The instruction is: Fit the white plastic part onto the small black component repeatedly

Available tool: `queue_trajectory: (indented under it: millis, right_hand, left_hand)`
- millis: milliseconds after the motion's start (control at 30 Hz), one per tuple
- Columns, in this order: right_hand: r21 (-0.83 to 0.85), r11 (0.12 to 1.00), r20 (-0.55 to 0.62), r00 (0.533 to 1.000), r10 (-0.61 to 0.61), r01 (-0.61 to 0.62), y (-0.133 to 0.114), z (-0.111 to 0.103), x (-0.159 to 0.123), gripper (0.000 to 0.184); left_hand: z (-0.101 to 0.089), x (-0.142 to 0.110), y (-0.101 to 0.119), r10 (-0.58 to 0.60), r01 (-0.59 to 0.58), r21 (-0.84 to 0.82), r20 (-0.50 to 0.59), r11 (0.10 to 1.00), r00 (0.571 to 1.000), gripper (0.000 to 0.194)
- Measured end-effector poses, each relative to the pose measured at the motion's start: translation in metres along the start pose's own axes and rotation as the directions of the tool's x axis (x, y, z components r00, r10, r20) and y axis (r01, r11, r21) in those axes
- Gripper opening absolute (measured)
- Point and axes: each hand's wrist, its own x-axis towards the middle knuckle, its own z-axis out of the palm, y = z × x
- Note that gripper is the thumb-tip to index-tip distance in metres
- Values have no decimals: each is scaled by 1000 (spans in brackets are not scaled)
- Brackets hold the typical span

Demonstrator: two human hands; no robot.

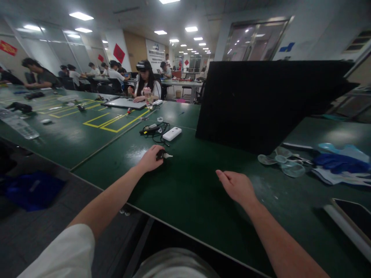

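My left hand (150,158) reaches out over the dark green table (185,189) and closes on a small black object with a white tip (162,155) that rests on the tabletop. My right hand (236,186) hovers low over the table to the right, fingers loosely curled toward the left, with nothing in it. A white power bank (172,133) and a bundle of black cables (152,129) lie just beyond my left hand.
A large black panel (261,100) stands upright behind my right hand. Clear round dishes (279,161), blue gloves (337,162) and papers lie at the right; a tablet (352,220) sits near the right edge. Other people sit at far tables.
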Motion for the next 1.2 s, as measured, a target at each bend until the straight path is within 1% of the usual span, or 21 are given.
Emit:
queue_trajectory:
  millis: [100,233,300,333,400,433,467,533,567,600,633,667,700,800,900,967,1000,1067,1133,1200]
  right_hand:
    - [21,1000,32,999,16,-17,1,2,1,65]
    - [41,999,58,998,32,-34,4,6,3,64]
    - [44,998,68,997,46,-49,6,6,4,64]
    - [44,997,66,996,57,-60,7,6,5,65]
    - [41,996,46,996,75,-77,8,6,5,66]
    - [40,996,35,996,83,-84,8,5,6,66]
    - [40,995,26,996,88,-89,7,5,6,66]
    - [48,995,20,996,89,-90,6,6,5,66]
    - [56,995,22,996,85,-86,6,7,5,66]
    - [64,994,25,996,81,-83,5,7,4,66]
    - [72,994,27,996,80,-82,4,8,4,66]
    - [78,993,29,996,81,-83,3,8,4,66]
    - [84,993,30,996,86,-88,3,8,4,67]
    - [98,990,9,995,101,-102,4,4,4,68]
    - [82,989,-62,989,131,-125,10,-3,5,70]
    - [67,986,-131,978,161,-154,18,-8,6,70]
    - [68,984,-167,970,177,-168,22,-11,7,71]
    - [92,974,-233,947,221,-205,32,-15,9,72]
    - [134,959,-280,919,278,-249,42,-19,12,74]
    - [162,941,-316,888,334,-296,50,-20,15,76]
  left_hand:
    - [-15,-4,-8,14,-14,120,4,993,1000,54]
    - [-23,-7,-11,38,-45,230,37,972,999,59]
    - [-25,-9,-14,60,-59,241,5,969,998,58]
    - [-25,-10,-17,55,-47,246,-25,968,998,57]
    - [-27,-11,-25,-13,42,256,-112,966,994,54]
    - [-28,-11,-29,-76,118,248,-170,962,983,52]
    - [-30,-11,-32,-152,204,221,-230,954,961,50]
    - [-32,-8,-36,-316,366,102,-330,925,890,47]
    - [-32,-6,-35,-389,422,18,-352,906,851,45]
    - [-32,-3,-32,-449,456,-70,-351,887,821,43]
    - [-30,1,-28,-491,468,-152,-332,871,806,41]
    - [-28,5,-21,-512,462,-224,-297,858,806,38]
    - [-24,10,-13,-515,446,-281,-256,850,818,35]
    - [-8,27,15,-465,389,-357,-156,849,871,32]
    - [15,44,46,-359,325,-343,-39,881,933,36]
    - [34,54,70,-239,252,-304,81,918,968,41]
    - [45,57,84,-174,210,-285,144,935,974,44]
    - [69,61,114,-62,130,-268,248,955,967,47]
    - [92,60,148,36,58,-280,320,958,947,49]
    - [113,54,182,134,-23,-295,362,955,922,50]
